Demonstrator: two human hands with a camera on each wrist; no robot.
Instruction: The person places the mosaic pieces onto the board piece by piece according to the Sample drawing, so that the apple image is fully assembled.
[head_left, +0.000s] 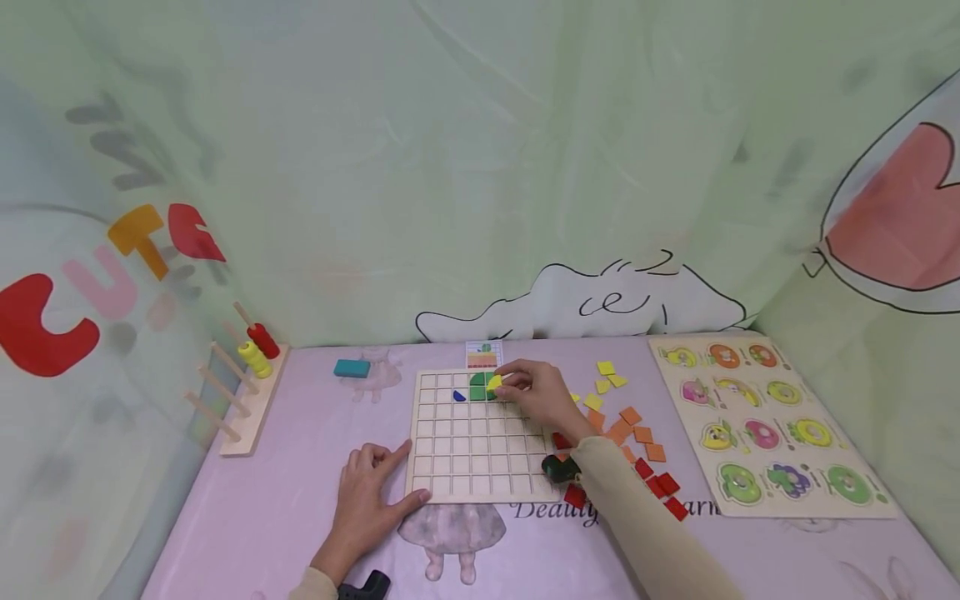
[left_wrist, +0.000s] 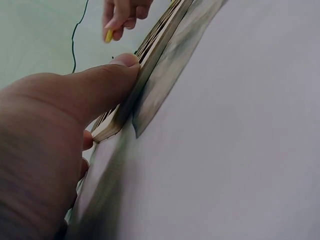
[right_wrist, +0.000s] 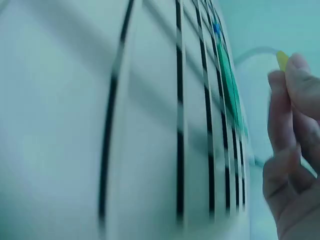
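Head view shows the right hand [head_left: 542,398] pinching a small yellow tile [head_left: 494,382] between thumb and fingertips, just over the far edge of the wooden grid board [head_left: 480,467], beside the green tiles [head_left: 478,387] that already sit in the far rows; a blue tile [head_left: 459,396] lies a little to their left. The left hand [head_left: 372,492] rests flat on the surface [head_left: 255,517] at the near left corner of the board, with the fingers straight and the thumb pressed against the board edge, holding nothing. To do this step well, I think the left hand should keep the board steady, and the yellow tile should come down flat and square to its cell, so that it does not catch on the thin dividers or push the green tiles out. It seems wise to compare first with the small pattern card [head_left: 483,355] at the far edge of the board. Loose yellow, orange and red pieces [head_left: 637,433] lie on the surface to the right of the board, well apart from the fruit puzzle [head_left: 765,425]. Several things are hard to see: the right wrist view is strongly blurred, so the exact cell under the tile cannot be told; the right forearm covers the near right corner of the board and a dark object there; the left wrist view shows mostly the thumb [left_wrist: 95,85] and the board edge.
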